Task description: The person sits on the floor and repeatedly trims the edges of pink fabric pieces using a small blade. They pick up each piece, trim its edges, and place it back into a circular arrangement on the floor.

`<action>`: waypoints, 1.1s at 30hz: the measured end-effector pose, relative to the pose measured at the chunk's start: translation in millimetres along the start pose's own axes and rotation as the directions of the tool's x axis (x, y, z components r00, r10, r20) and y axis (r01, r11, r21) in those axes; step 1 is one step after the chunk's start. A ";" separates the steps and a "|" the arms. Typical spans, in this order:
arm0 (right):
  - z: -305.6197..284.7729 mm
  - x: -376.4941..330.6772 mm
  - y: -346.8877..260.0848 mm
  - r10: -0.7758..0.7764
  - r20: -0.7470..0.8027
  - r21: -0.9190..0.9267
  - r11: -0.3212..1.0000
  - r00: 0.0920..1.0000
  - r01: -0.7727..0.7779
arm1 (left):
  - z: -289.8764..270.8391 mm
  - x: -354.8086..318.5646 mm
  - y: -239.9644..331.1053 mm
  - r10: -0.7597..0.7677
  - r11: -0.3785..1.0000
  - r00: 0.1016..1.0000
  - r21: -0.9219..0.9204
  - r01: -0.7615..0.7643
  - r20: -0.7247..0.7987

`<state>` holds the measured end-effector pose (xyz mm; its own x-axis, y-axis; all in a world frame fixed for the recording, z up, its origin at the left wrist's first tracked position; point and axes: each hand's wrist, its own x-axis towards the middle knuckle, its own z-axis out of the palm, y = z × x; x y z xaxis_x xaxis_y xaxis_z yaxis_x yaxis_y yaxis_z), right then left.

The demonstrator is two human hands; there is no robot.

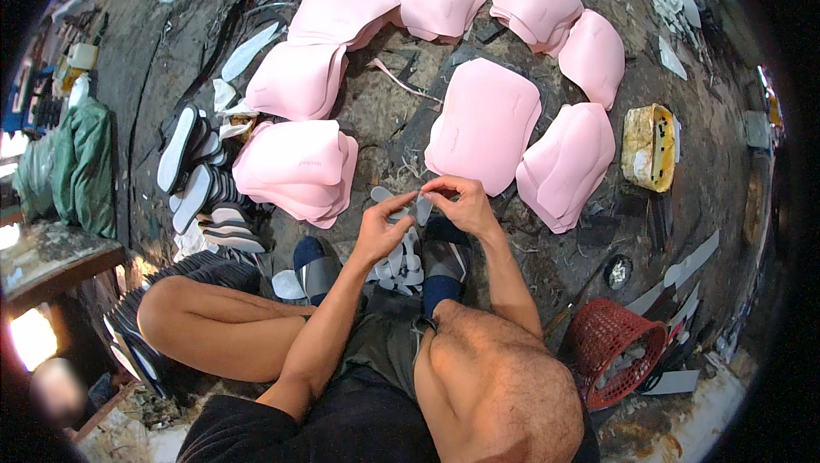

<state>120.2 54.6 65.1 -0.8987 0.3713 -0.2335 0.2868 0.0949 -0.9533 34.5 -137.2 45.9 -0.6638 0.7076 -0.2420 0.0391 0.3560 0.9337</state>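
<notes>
In front of my lap, my left hand (384, 225) and my right hand (461, 204) meet with bent fingers. Between their fingertips is a small flat grey sole-shaped piece (423, 210), pinched by the right thumb and fingers. The left fingertips come up to its other side, closed in a pinch; how much of it they grip is hard to make out. More small pale grey pieces (397, 268) lie in a loose pile between my feet, below the hands. Stacks of pink moulded sheets (483, 121) sit just beyond the hands.
Further pink stacks (299, 164) curve around from left to right. Shoe soles (198, 194) are heaped at the left, near a wooden table (60, 262). A red plastic basket (611, 343) lies tilted at the right, below a yellow container (649, 149). Scraps litter the dark floor.
</notes>
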 end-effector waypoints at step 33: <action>-70.1 32.2 39.3 -0.466 -0.140 -0.769 0.607 0.874 0.200 | 51.4 132.3 -19.4 0.512 0.586 0.832 0.622 -0.519 0.213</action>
<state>125.9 135.0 33.5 -0.8723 0.4096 0.2671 0.2493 0.8425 -0.4776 -15.7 -19.1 -17.8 -0.3735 0.9012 0.2200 0.8323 0.2208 0.5085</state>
